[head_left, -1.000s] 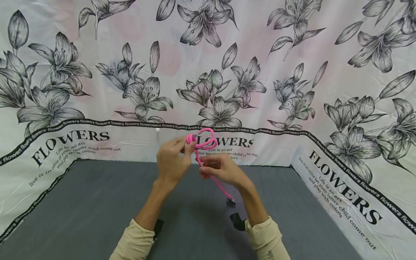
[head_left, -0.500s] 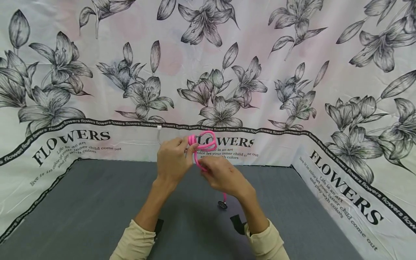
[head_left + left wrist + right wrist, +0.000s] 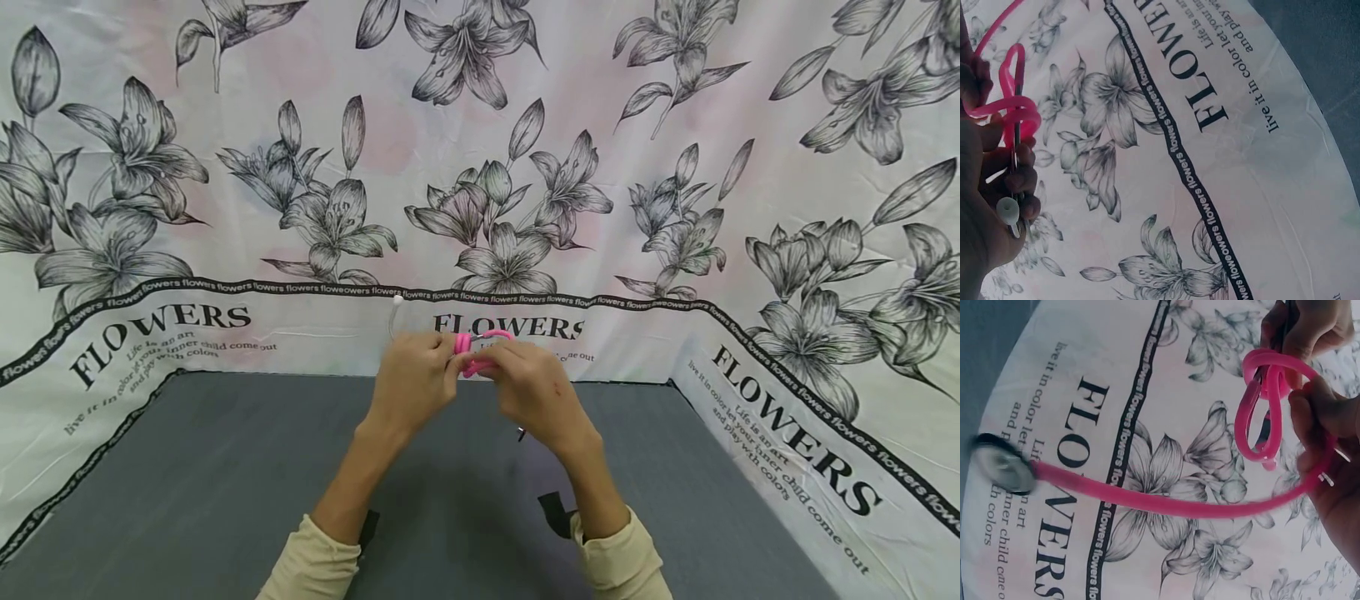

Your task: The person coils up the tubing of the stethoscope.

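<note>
A pink stethoscope (image 3: 462,343) is held up between both hands, its tubing coiled around its folded middle. My left hand (image 3: 411,385) grips the metal ear tubes beside the coil; a white ear tip (image 3: 1007,211) shows in the left wrist view. My right hand (image 3: 542,396) pinches the loose pink tubing close to the coil, near the left fingertips. In the right wrist view, the tubing (image 3: 1197,509) runs from the right fingers to the round chest piece (image 3: 1004,464), which hangs free and is slightly blurred. A pink loop (image 3: 1259,434) sticks out from the coil.
Below the hands lies a dark grey tabletop (image 3: 225,467). A white cloth (image 3: 510,133) printed with flowers and lettering rises behind it and along both sides. Cream sleeves (image 3: 315,558) cover the forearms, with dark straps (image 3: 555,514) at the wrists.
My right hand has risen towards the left one, drawing the tubing up to the coil. The chest piece has swung up, mostly behind the right hand. My left hand has shifted slightly right.
</note>
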{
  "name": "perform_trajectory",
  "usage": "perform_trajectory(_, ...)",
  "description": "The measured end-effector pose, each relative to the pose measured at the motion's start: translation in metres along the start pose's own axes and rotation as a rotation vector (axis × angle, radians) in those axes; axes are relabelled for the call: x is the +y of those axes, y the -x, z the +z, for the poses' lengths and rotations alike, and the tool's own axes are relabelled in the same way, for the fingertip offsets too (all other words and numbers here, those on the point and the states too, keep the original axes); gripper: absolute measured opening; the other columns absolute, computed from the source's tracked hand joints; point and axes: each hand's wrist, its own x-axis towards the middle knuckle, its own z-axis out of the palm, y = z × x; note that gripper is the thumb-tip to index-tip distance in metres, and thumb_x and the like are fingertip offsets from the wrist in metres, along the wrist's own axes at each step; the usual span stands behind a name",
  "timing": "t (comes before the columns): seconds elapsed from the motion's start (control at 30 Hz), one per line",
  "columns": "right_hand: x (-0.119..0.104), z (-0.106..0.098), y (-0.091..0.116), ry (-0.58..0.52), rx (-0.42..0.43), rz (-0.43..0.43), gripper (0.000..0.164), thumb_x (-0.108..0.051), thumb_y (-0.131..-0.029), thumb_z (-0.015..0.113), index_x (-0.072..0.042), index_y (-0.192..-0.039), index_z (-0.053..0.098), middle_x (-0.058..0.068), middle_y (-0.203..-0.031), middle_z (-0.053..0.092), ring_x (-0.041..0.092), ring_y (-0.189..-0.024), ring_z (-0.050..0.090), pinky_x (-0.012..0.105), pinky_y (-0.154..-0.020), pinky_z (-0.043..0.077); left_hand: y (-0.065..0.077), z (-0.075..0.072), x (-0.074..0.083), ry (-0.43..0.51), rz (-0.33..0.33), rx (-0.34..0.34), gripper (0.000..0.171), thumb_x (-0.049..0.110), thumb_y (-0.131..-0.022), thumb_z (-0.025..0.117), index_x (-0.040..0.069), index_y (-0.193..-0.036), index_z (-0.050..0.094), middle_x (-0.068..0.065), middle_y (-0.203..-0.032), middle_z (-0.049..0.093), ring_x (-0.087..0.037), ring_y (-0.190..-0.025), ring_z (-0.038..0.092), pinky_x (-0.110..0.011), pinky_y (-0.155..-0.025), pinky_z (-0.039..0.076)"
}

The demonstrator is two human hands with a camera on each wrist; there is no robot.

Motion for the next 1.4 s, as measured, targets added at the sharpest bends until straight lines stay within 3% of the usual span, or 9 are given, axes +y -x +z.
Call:
perform_trajectory(0.17,0.006,-0.003,0.001,0.048,0.101,0.068,0.017,0.009,-0.084,0.08,0.001,-0.097,0.075,0.012,-0.092,0.075,0.024,-0.085,0.073,0.032,-0.076,0.063,0.002,0.002,0.004,0.03,0.028,-0.04,0.024,0.03,-0.09,0.082,0.007,-0.086,0.077,-0.003,-0.076,0.072,-0.022,-0.063,0.06,-0.033,-0.063,0.048)
perform_trajectory(0.4,0.011,-0.004,0.002,0.035,0.138,0.142,0.017,0.003,-0.082,0.085,-0.001,-0.095,0.073,0.011,-0.092,0.069,0.024,-0.085,0.07,0.031,-0.075,0.063,0.003,0.0,0.004,0.127,0.026,-0.095,0.022,0.028,-0.092,0.08,0.006,-0.096,0.079,-0.003,-0.076,0.067,-0.02,-0.063,0.056,-0.031,-0.061,0.049)
perform_trajectory(0.77,0.011,-0.003,0.004,0.069,0.153,0.143,0.018,0.002,-0.08,0.087,0.0,-0.091,0.073,0.011,-0.088,0.068,0.025,-0.082,0.07,0.032,-0.073,0.062,0.001,-0.001,0.006,0.098,0.153,-0.106,0.049,0.046,-0.08,0.083,0.004,-0.107,0.081,-0.003,-0.073,0.068,-0.016,-0.063,0.059,-0.028,-0.064,0.052)
perform_trajectory(0.9,0.013,-0.003,0.004,0.056,0.156,0.145,0.017,0.004,-0.08,0.086,0.0,-0.091,0.074,0.012,-0.087,0.069,0.024,-0.081,0.07,0.032,-0.073,0.062,0.001,-0.005,0.008,0.086,0.164,-0.135,0.037,0.045,-0.088,0.081,0.008,-0.092,0.076,0.0,-0.068,0.061,-0.012,-0.06,0.052,-0.028,-0.063,0.048)
perform_trajectory(1.03,0.015,-0.003,0.005,0.04,0.143,0.157,0.017,0.008,-0.082,0.083,0.0,-0.091,0.072,0.011,-0.087,0.069,0.024,-0.08,0.072,0.032,-0.072,0.062,-0.001,-0.008,0.007,0.113,0.188,-0.164,0.038,0.044,-0.092,0.079,0.014,-0.075,0.062,0.003,-0.063,0.052,-0.009,-0.057,0.041,-0.026,-0.06,0.042)
perform_trajectory(1.17,0.016,-0.005,0.005,0.007,0.12,0.178,0.021,0.019,-0.083,0.075,0.0,-0.092,0.071,0.011,-0.088,0.07,0.023,-0.08,0.074,0.031,-0.071,0.063,-0.003,-0.011,0.005,0.176,0.202,-0.19,0.038,0.042,-0.093,0.078,0.015,-0.073,0.06,0.004,-0.062,0.049,-0.008,-0.057,0.036,-0.025,-0.061,0.038)
perform_trajectory(1.4,0.018,-0.007,0.006,-0.057,0.084,0.195,0.028,0.025,-0.082,0.069,0.0,-0.096,0.071,0.012,-0.09,0.072,0.022,-0.081,0.076,0.031,-0.07,0.063,-0.004,-0.014,0.002,0.203,0.217,-0.218,0.03,0.041,-0.095,0.075,0.013,-0.084,0.073,0.003,-0.07,0.066,-0.01,-0.06,0.052,-0.028,-0.065,0.049)
